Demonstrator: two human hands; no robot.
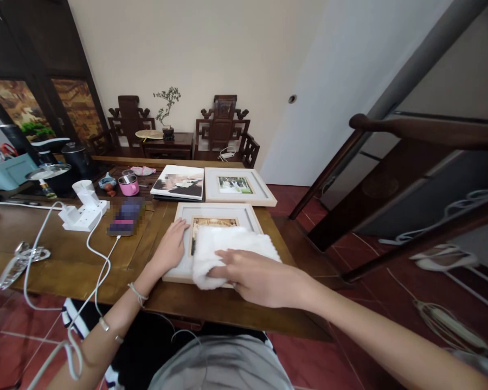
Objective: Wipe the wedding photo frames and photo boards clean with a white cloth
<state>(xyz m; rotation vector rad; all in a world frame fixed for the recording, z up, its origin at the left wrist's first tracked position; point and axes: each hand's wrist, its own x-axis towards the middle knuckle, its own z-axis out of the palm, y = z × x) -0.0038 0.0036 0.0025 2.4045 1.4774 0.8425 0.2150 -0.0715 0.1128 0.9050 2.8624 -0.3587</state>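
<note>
1. Right hand [264, 279]: it lies nearest you, at 5 o'clock of the frame. It is spread almost flat, palm down, fingers pressing on the white cloth [228, 246]. It encloses nothing.
2. Cloth: it is folded and covers the lower right of the frame. Judge it soft, light and fluffy. It will bunch under pressure, so hold it with a flat palm.
3. Left hand [171, 246]: it is open and flat. Its fingers rest on the frame's left rim at 9 o'clock.
4. White picture frame [215, 208]: it lies flat on the wooden table [65, 260], at 12 o'clock from your body. Judge it stiff, with a front pane that is probably fragile and slippery. Take hold at 2 opposite rims, not on the pane.
5. At 10 o'clock of the frame: a phone [126, 216] on a white cable, then a white power strip [83, 214].
6. At 12 o'clock, farther: a second frame [264, 192] and a photo print [179, 181].
7. No brand, label or writing can be read.
</note>
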